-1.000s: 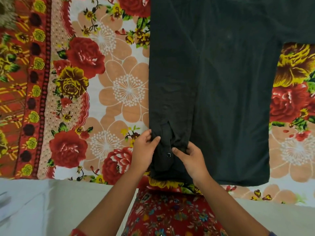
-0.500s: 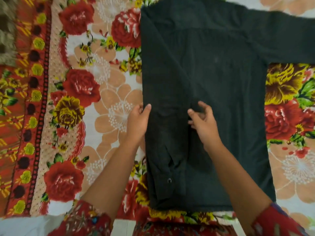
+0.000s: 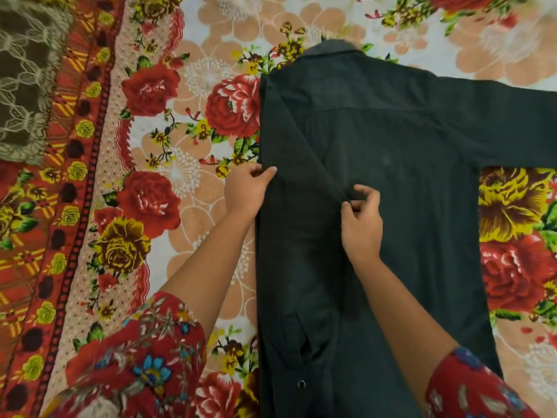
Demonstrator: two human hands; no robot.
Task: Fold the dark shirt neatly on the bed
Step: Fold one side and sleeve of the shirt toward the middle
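Observation:
The dark shirt (image 3: 401, 182) lies back-up on the bed, collar at the far end. Its left sleeve is folded inward along the body; the cuff with a button lies near the front hem. The right sleeve stretches out flat to the right edge of the view. My left hand (image 3: 245, 188) holds the shirt's folded left edge between thumb and fingers. My right hand (image 3: 360, 218) pinches the folded sleeve's inner edge at mid-body.
A floral bedsheet (image 3: 180, 176) with red roses covers the bed under the shirt. A brown lace-patterned cloth (image 3: 24, 82) lies at the far left. My red floral sleeves show at the bottom of the view.
Both hands have moved up from the cuff near the hem to the middle of the shirt. The view has tilted up, showing the collar and the outstretched right sleeve.

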